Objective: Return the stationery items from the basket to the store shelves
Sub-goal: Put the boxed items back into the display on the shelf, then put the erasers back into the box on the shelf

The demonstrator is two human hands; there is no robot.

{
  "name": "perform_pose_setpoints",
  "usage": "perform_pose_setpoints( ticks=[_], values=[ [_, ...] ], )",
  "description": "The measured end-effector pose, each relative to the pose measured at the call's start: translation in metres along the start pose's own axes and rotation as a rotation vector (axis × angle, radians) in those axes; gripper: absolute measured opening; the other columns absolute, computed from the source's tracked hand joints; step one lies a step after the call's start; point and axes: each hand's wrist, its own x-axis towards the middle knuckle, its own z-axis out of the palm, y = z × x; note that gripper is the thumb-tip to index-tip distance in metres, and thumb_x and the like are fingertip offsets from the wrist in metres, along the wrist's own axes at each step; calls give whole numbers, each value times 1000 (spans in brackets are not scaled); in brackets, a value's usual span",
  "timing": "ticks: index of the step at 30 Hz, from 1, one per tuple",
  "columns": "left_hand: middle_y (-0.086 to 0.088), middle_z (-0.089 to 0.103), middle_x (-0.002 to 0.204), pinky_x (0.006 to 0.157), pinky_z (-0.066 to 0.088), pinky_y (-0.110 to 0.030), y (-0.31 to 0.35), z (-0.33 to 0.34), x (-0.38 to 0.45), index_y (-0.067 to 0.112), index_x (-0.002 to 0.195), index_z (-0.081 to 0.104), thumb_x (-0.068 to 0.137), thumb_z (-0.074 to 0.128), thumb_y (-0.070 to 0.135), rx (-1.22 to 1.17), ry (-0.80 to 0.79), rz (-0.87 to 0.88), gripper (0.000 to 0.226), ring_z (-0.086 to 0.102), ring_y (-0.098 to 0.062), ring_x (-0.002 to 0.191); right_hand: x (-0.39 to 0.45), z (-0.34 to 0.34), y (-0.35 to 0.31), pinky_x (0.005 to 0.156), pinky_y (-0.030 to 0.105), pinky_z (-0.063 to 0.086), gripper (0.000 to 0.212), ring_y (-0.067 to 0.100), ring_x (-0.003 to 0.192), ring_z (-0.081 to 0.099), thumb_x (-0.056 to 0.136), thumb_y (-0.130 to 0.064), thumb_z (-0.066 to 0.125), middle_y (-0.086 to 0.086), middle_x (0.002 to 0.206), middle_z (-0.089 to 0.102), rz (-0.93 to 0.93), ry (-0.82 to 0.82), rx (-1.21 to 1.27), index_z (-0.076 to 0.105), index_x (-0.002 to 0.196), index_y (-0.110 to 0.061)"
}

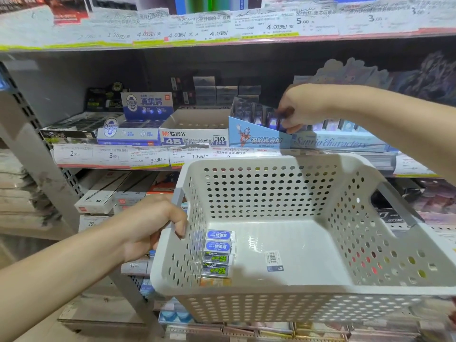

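Left hand gripping the basket by its rim, right hand pinching a small eraser over the blue display box, erasers in basket

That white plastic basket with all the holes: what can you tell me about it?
The white plastic basket is a rectangular tub whose walls are perforated with rows of round holes; its floor is smooth and carries a barcode sticker. It is held in the air before the store shelves, tilted, open side toward the camera. The left hand grips its left rim. Inside, a row of small wrapped erasers lies against the left wall; the rest of the floor is bare.
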Motion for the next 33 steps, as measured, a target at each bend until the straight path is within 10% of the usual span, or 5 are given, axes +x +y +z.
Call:
perform_pose_setpoints(
  ticks=[22, 28, 33],
  values=[
    [-18, 53, 70, 65, 31, -35, -2, 2, -10, 3, 92, 62, 25, 57, 3, 25, 53, 15, 67, 50, -30, 62, -5, 4, -6, 86, 47, 52, 34, 42, 99, 58, 88, -14, 52, 23, 109, 63, 17, 141, -125, 59, 118, 0],
    [-21, 52, 74, 64, 35, -29, -7, 5, -14, 4, 93, 59, 39, 51, -1, -9, 92, -1, 55, 49, -32, 68, -55, 8, -42, 74, 37, 49, 19, 30, 86, 58, 85, -22, 54, 9, 97, 64, -221, 530, 6, 62, 101, -16],
    [-19, 56, 69, 62, 35, -28, -13, 6, -18, 5, 90, 58, 38, 51, -1, -8, 126, 4, 53, 52, -31, 65, -77, 62, -90, 61, 25, 42, 8, 12, 61, 51, 80, -31, 61, -4, 70, 60, -493, -122, 40, 60, 77, -23]
  ],
)
